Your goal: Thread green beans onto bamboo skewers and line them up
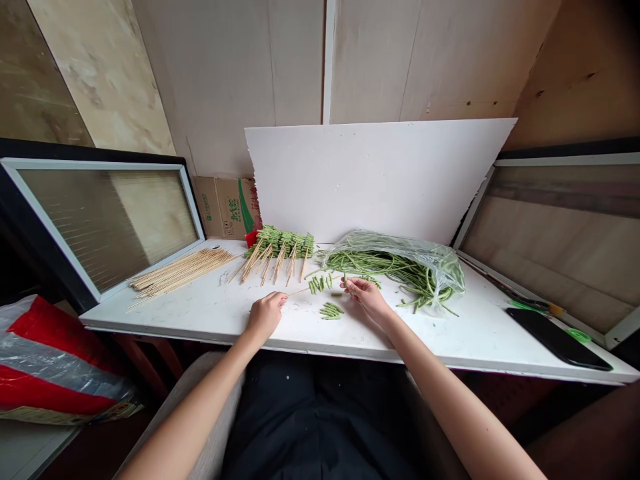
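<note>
My left hand is closed around the blunt end of a bamboo skewer, which points right across the table. Several short green bean pieces are threaded crosswise on its far part. My right hand pinches one cut green bean piece upright by the skewer's tip. Between my hands, a small pile of cut bean pieces lies on the white table. More cut pieces lie behind my right hand, partly hidden by it.
Loaded bean skewers are stacked at the back, left of centre. Bare skewers lie at the left. A clear plastic bag of long green beans is at back right. A black phone lies near the right edge. A white board stands behind.
</note>
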Motion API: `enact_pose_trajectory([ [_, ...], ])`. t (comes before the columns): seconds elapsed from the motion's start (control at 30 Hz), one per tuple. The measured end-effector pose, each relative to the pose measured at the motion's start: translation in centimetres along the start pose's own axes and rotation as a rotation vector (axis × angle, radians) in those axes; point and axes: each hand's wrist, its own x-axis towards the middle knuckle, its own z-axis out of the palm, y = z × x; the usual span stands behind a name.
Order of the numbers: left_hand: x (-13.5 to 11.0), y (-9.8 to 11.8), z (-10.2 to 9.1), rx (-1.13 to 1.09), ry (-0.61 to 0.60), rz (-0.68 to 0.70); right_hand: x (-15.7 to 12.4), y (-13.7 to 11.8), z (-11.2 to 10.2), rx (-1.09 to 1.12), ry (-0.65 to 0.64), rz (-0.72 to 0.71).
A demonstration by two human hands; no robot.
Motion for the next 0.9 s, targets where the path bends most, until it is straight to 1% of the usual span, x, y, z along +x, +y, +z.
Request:
enact_pose_trajectory([
  [0.17, 0.0, -0.1, 0.2, 0.006, 0.010, 0.023, -0.4, -0.6, 0.3, 0.073, 0.008, 0.009],
  [0.7, 0.0, 0.3, -0.2, 0.000, -0.010, 0.014, -0.6, -1.3, 0.6, 0.004, 0.013, 0.001],
  [0.9, 0.0, 0.4, -0.2, 0.013, -0.004, -0.001, -0.6, -1.3, 0.5, 0.029, 0.023, 0.020],
])
